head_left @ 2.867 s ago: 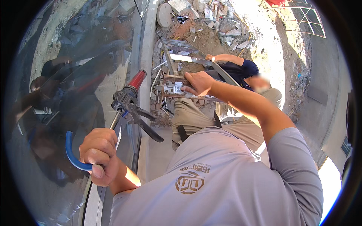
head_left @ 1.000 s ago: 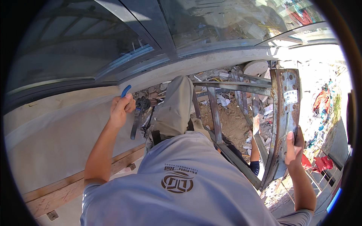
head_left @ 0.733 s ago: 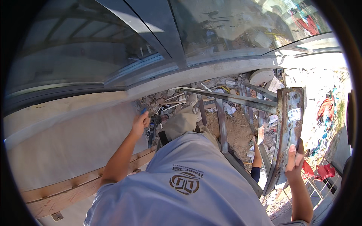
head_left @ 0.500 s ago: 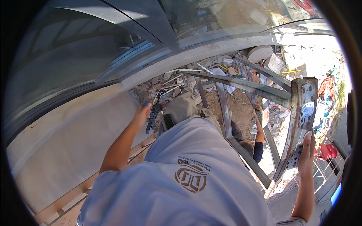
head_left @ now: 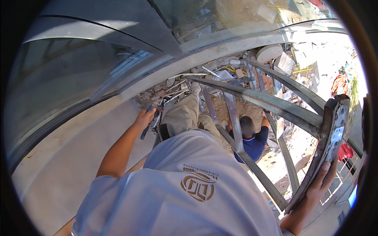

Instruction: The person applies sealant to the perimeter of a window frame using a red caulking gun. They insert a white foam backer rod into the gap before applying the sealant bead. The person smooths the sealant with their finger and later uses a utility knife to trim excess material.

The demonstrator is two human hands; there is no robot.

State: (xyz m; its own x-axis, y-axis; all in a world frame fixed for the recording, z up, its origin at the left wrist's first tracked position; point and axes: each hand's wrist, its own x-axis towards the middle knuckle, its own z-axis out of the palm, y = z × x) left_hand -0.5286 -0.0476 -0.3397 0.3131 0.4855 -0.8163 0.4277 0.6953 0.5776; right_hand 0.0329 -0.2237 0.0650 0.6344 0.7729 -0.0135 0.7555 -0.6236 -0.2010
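Note:
My left hand (head_left: 145, 117) is closed round a slim blue-and-black tool (head_left: 145, 131); its exact kind I cannot make out. Dark, blurred parts sit close beside those fingers. On the right, my right hand (head_left: 319, 181) grips the edge of a curved steel end piece (head_left: 323, 143), thumb on the near side and other fingers partly hidden. Holes and a white label show on this piece. It joins a welded steel frame (head_left: 264, 98) of long bars and cross struts, which stretches away to the far side.
Below the frame, a co-worker in a dark blue shirt (head_left: 252, 147) has a raised hand by a strut. Rubble (head_left: 165, 88) lies along the wall foot. Glass panels (head_left: 244, 15) rise beyond a pale ledge (head_left: 220, 51). Red cloth (head_left: 345, 151) hangs at the right.
The frame's right end has shifted right and lower, my right hand moving with it. My left hand has stayed nearly in place. The co-worker's head and back have come into view between the bars.

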